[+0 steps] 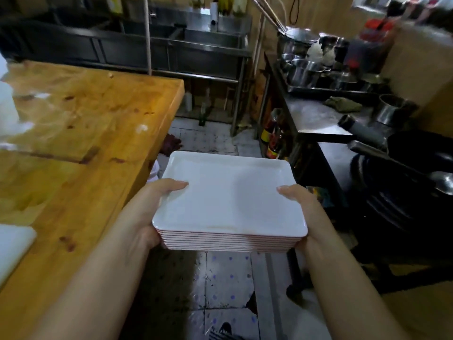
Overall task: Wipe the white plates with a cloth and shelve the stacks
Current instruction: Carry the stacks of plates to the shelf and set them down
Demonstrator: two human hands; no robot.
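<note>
A stack of several white rectangular plates [228,202] with thin red edges hangs in the air over the floor aisle, carried between both hands. My left hand [157,204] grips the stack's left side, thumb lying on the top plate and fingers hidden underneath. My right hand [302,212] grips the right side the same way, thumb on top. The top plate's surface is bare. No cloth is in either hand.
A wooden table [81,133] runs along the left with a white board [12,246] at its near edge. A steel counter [316,116] on the right carries pots [304,69], a green rag [343,104] and dark pans [416,153]. A steel sink [196,42] stands ahead across the tiled floor.
</note>
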